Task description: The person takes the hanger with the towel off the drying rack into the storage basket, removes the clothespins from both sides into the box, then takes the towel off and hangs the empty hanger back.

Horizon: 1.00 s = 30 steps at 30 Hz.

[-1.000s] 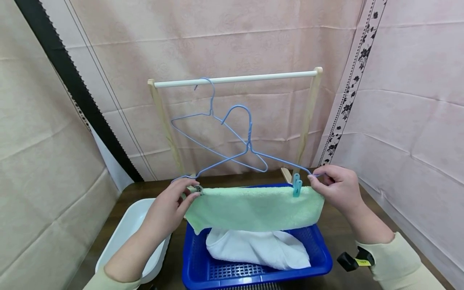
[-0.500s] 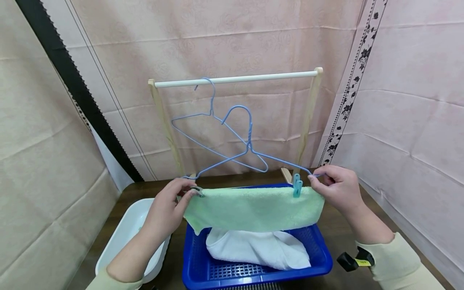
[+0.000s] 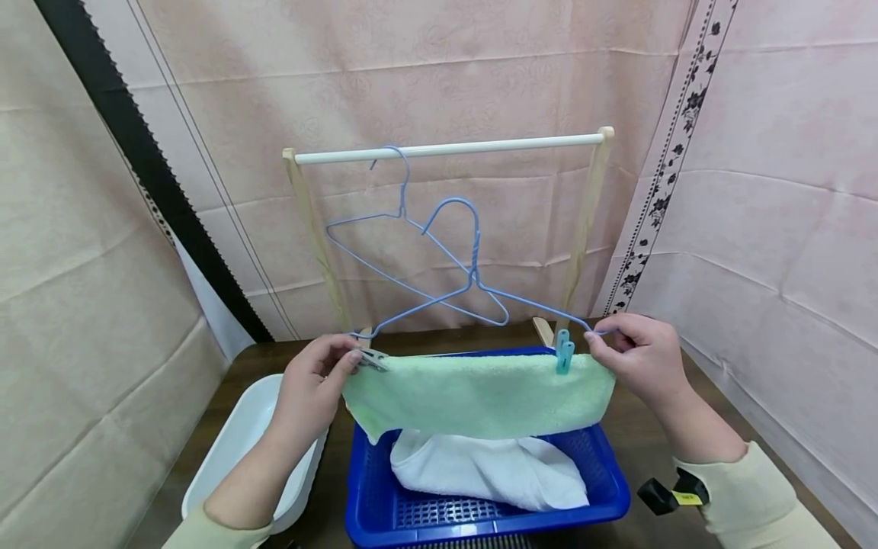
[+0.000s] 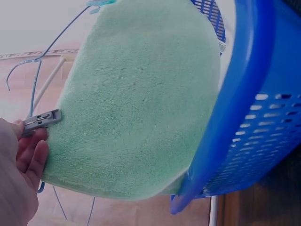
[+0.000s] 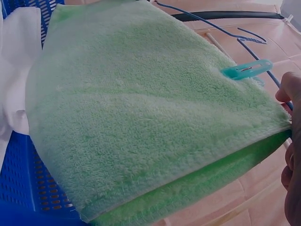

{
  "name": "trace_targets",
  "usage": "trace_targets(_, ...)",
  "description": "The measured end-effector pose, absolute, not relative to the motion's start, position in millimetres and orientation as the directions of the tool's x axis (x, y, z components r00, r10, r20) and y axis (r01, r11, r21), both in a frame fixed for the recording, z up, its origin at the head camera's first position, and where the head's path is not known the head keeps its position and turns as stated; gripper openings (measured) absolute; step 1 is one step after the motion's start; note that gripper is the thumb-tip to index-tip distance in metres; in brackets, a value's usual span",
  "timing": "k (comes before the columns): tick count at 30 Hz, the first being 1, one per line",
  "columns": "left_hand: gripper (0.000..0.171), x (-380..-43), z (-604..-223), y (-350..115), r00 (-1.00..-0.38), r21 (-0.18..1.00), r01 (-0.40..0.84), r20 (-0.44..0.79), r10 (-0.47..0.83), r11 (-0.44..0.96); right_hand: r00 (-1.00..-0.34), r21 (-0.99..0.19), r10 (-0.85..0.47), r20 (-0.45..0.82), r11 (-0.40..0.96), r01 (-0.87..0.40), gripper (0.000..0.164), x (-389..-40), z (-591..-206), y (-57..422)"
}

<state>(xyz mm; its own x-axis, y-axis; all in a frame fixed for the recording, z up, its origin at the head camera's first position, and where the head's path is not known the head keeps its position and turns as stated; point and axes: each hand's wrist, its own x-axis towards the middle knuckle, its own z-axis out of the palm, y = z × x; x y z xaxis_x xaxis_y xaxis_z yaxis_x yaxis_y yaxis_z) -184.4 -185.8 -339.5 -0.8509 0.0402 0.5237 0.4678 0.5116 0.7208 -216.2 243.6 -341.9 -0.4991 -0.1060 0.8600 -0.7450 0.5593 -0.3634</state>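
Observation:
A light green towel (image 3: pixel 480 396) hangs folded over the lower bar of a blue wire hanger (image 3: pixel 475 259), in front of the rack. My left hand (image 3: pixel 315 381) pinches a grey clothespin (image 4: pixel 42 122), whose tip sits on the towel's top edge at the left. My right hand (image 3: pixel 641 354) pinches the hanger's right corner between thumb and fingers. Close to that hand a teal clothespin (image 5: pixel 247 69) grips the towel's top edge. The hanger's left corner is partly hidden behind my left hand.
Below the towel stands a blue basket (image 3: pixel 487 530) holding a white cloth (image 3: pixel 490 473). A white tray (image 3: pixel 236 435) lies at the left. Behind, a rack (image 3: pixel 446 149) carries a second blue hanger (image 3: pixel 405 183) on its bar. Fabric walls enclose the table.
My left hand has slid slightly left along the grey clothespin, and more of the clothespin shows now. The right hand, hanger and teal clothespin stay nearly as they were.

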Motion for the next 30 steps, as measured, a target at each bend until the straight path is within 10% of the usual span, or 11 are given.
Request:
trace_targets(13, 0.017, -182.1, -335.2, -193.9, -0.877, 0.832, 0.444, 0.479, -0.027, 0.332, -0.506, -0.381, -0.087, 0.858, 0.552, -0.742, 0.023, -216.8, -342.1, 243.0)
trace_targets(30, 0.034, -174.7, -337.9, -224.5, -0.919, 0.808, 0.351, 0.395, 0.007, 0.472, -0.507, -0.388, -0.070, 0.859, 0.556, -0.735, 0.025, -217.6, -343.6, 242.7)
